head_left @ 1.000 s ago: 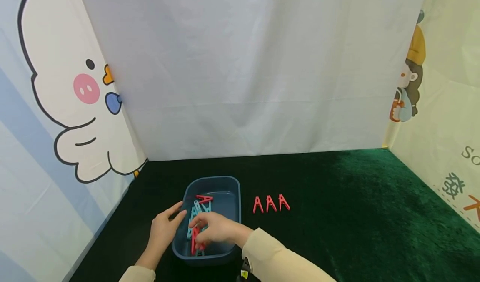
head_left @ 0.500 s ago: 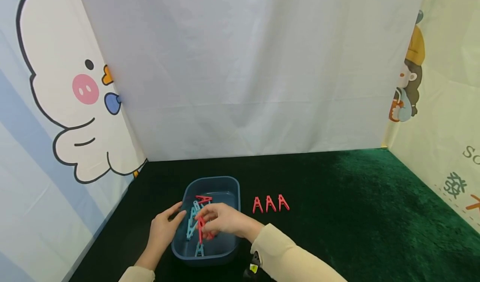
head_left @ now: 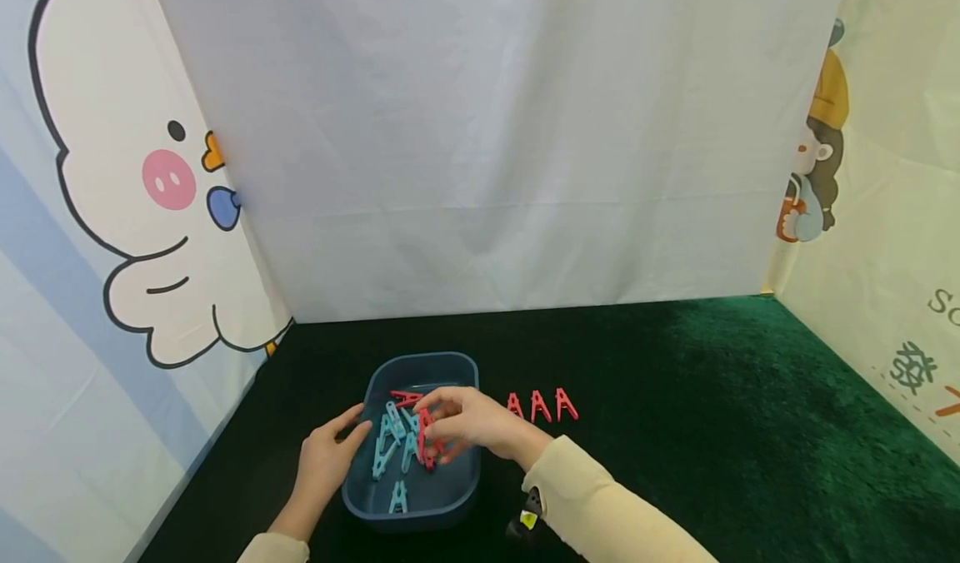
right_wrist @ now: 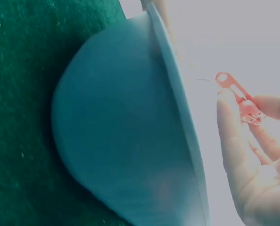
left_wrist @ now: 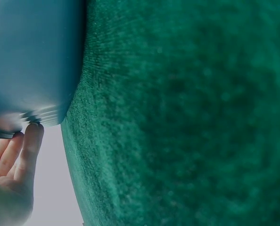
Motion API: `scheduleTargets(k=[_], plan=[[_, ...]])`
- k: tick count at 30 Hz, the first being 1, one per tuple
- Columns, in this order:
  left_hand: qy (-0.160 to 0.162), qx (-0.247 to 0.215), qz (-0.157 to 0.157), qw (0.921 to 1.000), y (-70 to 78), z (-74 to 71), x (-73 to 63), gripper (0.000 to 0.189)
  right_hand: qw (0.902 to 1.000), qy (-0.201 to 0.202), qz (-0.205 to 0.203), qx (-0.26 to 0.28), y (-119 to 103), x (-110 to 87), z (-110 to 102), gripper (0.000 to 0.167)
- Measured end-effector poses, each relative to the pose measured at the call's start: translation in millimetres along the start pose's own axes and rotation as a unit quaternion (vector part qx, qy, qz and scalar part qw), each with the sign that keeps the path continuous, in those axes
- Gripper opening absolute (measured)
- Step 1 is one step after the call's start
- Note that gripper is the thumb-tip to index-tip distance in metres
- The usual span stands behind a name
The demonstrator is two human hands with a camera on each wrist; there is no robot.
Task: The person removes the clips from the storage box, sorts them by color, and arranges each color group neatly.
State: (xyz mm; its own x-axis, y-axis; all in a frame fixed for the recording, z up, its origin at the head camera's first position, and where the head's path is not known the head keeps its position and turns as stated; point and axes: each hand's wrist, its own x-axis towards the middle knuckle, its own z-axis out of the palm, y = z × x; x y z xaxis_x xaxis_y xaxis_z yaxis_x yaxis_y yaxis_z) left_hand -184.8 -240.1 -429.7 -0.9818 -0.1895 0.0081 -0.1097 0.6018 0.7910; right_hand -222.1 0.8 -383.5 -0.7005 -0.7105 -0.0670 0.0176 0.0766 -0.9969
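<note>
In the head view, a blue plastic bin (head_left: 412, 523) stands on the dark green cloth. My right hand (head_left: 480, 423) is over its right side, pinching a red clothespin (right_wrist: 232, 87) between thumb and fingers, as the right wrist view also shows. Several light blue clothespins (head_left: 380, 460) lie in the bin, one (head_left: 398, 498) alone near its front. Another red clothespin (head_left: 406, 398) lies toward the back. My left hand (head_left: 324, 461) rests against the bin's left rim with fairly straight fingers; in the left wrist view its fingertips (left_wrist: 34, 129) touch the outer wall.
Right of the bin, 3 red clothespins (head_left: 541, 406) stand in a row on the green cloth (head_left: 712, 430), the nearest partly hidden by my right hand. A white curtain (head_left: 480, 130) closes off the back, with printed cloths at both sides.
My right hand has risen from the bin's front and moved right and back with the red clothespin, uncovering light blue ones. The left hand keeps its place at the rim.
</note>
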Motion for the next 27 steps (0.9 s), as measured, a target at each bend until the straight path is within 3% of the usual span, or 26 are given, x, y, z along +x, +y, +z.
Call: scheduleTargets(k=[10, 27], plan=[[-0.004, -0.008, -0.001, 1.0, 0.2, -0.9, -0.9, 0.047, 0.9997, 0.01, -0.003, 0.024, -1.6, -4.9, -19.3, 0.03], [0.007, -0.001, 0.005, 1.0, -0.6, 0.7, 0.6, 0.045, 0.9979, 0.064, -0.007, -0.003, -4.2, -18.1, -48.3, 0.035]])
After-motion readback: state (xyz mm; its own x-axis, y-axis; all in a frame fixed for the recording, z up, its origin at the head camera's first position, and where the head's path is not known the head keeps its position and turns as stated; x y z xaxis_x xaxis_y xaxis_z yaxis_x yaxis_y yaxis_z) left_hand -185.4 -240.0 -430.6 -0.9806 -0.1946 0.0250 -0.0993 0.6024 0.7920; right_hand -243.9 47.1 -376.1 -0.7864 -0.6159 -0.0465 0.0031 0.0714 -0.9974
